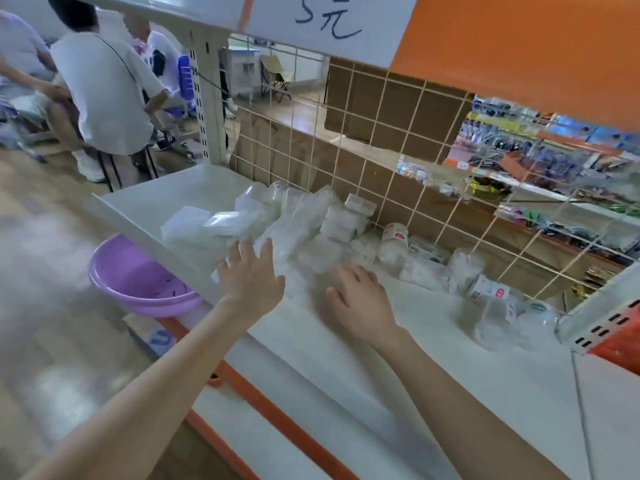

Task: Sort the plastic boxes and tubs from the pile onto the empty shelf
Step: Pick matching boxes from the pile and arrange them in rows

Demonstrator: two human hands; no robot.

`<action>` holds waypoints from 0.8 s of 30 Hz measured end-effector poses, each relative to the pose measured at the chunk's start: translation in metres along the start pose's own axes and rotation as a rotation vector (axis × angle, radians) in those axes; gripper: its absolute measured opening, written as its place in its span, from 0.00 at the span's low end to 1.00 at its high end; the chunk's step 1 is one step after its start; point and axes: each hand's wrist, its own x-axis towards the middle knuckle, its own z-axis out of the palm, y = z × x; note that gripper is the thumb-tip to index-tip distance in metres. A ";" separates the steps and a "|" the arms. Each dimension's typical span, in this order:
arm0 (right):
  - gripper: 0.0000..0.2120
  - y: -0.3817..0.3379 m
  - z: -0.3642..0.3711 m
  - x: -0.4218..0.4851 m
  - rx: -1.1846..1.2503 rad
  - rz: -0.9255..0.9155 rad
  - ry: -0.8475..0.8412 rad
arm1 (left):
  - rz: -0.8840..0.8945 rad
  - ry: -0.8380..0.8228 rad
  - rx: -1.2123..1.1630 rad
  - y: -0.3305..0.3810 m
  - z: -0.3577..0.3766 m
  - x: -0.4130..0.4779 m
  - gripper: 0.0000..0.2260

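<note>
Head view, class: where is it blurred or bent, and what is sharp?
Head view: plastic boxes and tubs smear into a pale blur; the floor is soft; the shelf edge bows, wide-lens distortion; the sign, left hand and right hand look sharper.

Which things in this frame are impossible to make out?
Head view only:
- Pile: motion blur merges the clear boxes; no count.
- Right hand: its back hides the fingertips; grip unknown.
- Tub: label too blurred to read.
- Basin: shelf covers part of it.
</note>
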 end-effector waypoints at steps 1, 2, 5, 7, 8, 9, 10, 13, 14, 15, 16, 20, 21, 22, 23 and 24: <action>0.17 -0.004 0.003 0.002 0.002 0.016 -0.002 | -0.033 -0.042 0.001 -0.007 -0.001 0.004 0.29; 0.17 -0.008 0.006 0.004 0.009 0.033 -0.002 | -0.050 -0.073 -0.007 -0.014 -0.001 0.007 0.29; 0.18 -0.018 0.014 0.008 0.045 0.070 0.027 | -0.030 -0.090 -0.075 -0.030 0.001 0.013 0.26; 0.19 -0.023 0.019 0.008 0.068 0.093 0.039 | 0.004 -0.072 -0.132 -0.038 0.001 0.015 0.26; 0.19 -0.024 0.021 0.008 0.080 0.106 0.041 | 0.021 -0.068 -0.155 -0.041 0.000 0.015 0.26; 0.19 -0.026 0.024 0.007 0.092 0.117 0.042 | 0.038 -0.063 -0.179 -0.043 -0.002 0.016 0.27; 0.19 -0.027 0.025 0.006 0.109 0.119 0.049 | 0.056 -0.055 -0.213 -0.045 -0.004 0.016 0.29; 0.19 -0.031 0.026 0.004 0.205 0.130 0.097 | 0.095 -0.003 -0.417 -0.046 -0.013 0.016 0.34; 0.18 -0.032 0.025 0.004 0.253 0.131 0.123 | 0.113 0.017 -0.522 -0.045 -0.015 0.018 0.35; 0.18 -0.033 0.023 0.004 0.309 0.128 0.152 | 0.139 0.030 -0.635 -0.043 -0.016 0.020 0.36; 0.17 -0.035 0.021 0.003 0.383 0.133 0.180 | 0.170 0.027 -0.754 -0.040 -0.015 0.021 0.36; 0.12 -0.049 0.009 -0.001 0.880 0.292 0.156 | 0.299 -0.168 -1.286 -0.029 -0.012 0.015 0.33; 0.11 -0.052 0.007 -0.002 0.996 0.349 0.112 | 0.342 -0.219 -1.371 -0.027 -0.011 0.012 0.33; 0.09 -0.052 0.005 -0.003 1.105 0.401 0.074 | 0.390 -0.258 -1.419 -0.025 -0.009 0.009 0.33; 0.07 -0.052 0.002 -0.005 1.219 0.443 0.045 | 0.435 -0.293 -1.446 -0.023 -0.008 0.006 0.33; 0.07 -0.052 -0.001 -0.007 1.324 0.470 0.027 | 0.467 -0.325 -1.468 -0.021 -0.008 0.004 0.33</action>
